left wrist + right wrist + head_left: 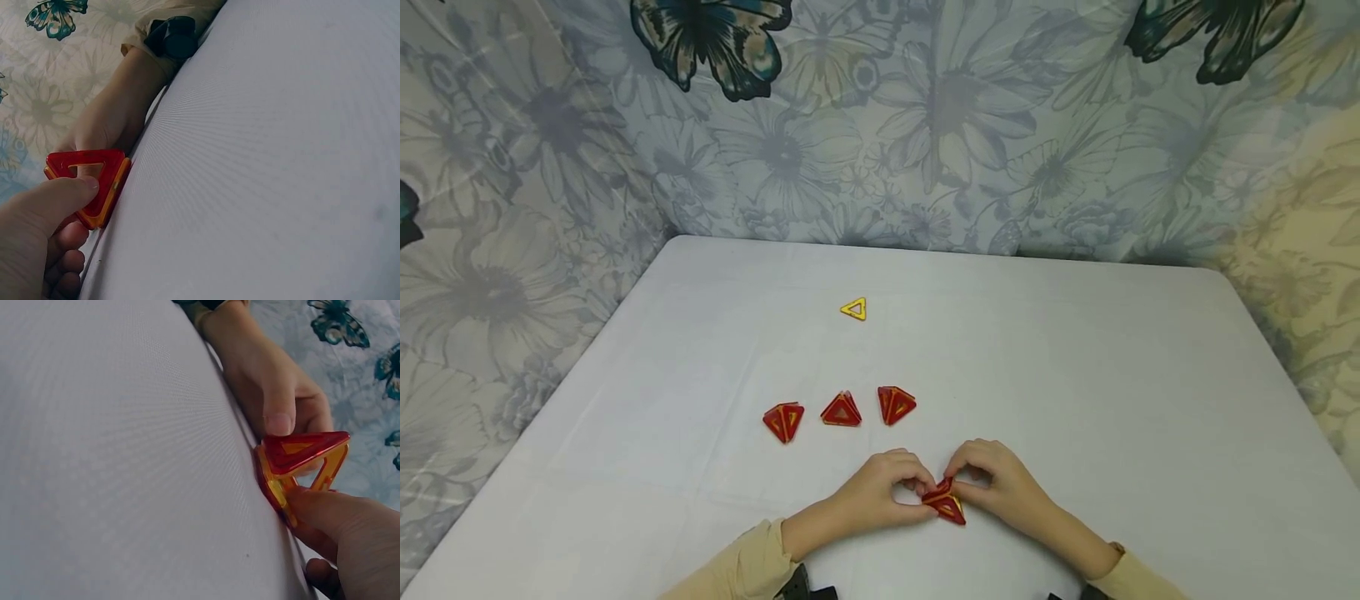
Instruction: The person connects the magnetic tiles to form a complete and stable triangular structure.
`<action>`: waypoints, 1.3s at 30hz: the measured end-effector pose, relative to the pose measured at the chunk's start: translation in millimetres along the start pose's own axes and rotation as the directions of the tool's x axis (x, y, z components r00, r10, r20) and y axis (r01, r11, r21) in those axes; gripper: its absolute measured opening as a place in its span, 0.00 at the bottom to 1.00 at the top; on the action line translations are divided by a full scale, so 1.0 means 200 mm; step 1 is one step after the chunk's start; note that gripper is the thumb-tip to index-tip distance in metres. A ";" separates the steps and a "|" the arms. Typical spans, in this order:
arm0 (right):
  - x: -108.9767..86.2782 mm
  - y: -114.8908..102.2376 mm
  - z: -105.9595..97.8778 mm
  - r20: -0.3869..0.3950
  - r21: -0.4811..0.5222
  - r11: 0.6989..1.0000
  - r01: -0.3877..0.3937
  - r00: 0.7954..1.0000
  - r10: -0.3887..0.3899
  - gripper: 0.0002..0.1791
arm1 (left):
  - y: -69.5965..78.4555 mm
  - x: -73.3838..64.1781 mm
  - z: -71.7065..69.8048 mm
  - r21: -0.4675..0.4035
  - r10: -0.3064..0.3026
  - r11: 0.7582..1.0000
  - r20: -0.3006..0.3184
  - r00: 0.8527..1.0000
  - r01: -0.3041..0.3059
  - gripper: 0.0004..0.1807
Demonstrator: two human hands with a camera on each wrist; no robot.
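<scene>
Both hands meet at a partly joined pyramid of red and orange triangular magnetic tiles (pixel 946 507) near the front of the white table. My left hand (pixel 883 493) pinches its left side, the thumb lying across a red face in the left wrist view. From the other side my right hand (pixel 1003 487) pinches a tile between thumb and fingers. One side of the pyramid (pixel 306 450) gapes in the right wrist view, where its orange inner frame shows. Fingers hide part of the tiles.
Three red tile pyramids, a left one (pixel 784 422), a middle one (pixel 842 410) and a right one (pixel 897 405), stand in a row beyond the hands. Farther back lies a flat yellow triangle tile (pixel 855 309). Floral cloth (pixel 865 150) hangs behind the white table (pixel 1075 358).
</scene>
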State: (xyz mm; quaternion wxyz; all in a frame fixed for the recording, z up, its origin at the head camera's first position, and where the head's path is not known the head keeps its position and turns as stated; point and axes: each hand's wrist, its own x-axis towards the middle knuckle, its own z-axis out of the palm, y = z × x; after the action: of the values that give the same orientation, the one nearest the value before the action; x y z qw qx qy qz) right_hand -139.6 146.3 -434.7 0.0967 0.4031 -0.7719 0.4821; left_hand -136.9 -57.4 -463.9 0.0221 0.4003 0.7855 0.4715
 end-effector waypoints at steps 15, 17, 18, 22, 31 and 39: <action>-0.01 0.02 -0.05 0.016 0.150 0.980 -0.127 0.992 0.126 0.14 | 0.03 0.02 0.00 -0.011 0.011 1.000 -0.010 1.000 -0.011 0.08; -0.02 0.03 -0.06 -0.009 0.182 0.974 -0.133 0.991 0.137 0.14 | 0.03 0.02 0.00 -0.014 0.007 1.000 -0.008 1.000 -0.007 0.08; -0.02 0.04 -0.07 -0.019 0.196 0.971 -0.139 0.989 0.146 0.14 | 0.03 0.02 0.00 -0.016 0.004 1.000 -0.006 1.000 -0.004 0.08; 0.00 0.06 -0.09 -0.041 0.242 0.951 -0.194 0.977 0.210 0.11 | 0.03 0.02 0.01 -0.016 -0.002 1.000 0.003 1.000 0.002 0.08; 0.11 0.15 -0.06 -0.029 0.242 0.946 -0.217 0.973 0.231 0.08 | 0.03 0.01 -0.03 -0.011 -0.041 0.999 0.012 0.999 0.041 0.08; 0.30 0.27 -0.02 -0.048 0.097 0.969 -0.227 0.972 0.232 0.07 | 0.05 -0.02 -0.03 -0.040 -0.059 0.997 0.010 0.998 0.060 0.08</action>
State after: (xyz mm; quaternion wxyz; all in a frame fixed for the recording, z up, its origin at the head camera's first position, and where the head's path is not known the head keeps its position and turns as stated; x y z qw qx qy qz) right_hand -218.3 130.1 -436.0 0.0444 0.3007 -0.7873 0.5364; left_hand -130.6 -61.9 -455.4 0.0475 0.3783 0.7874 0.4845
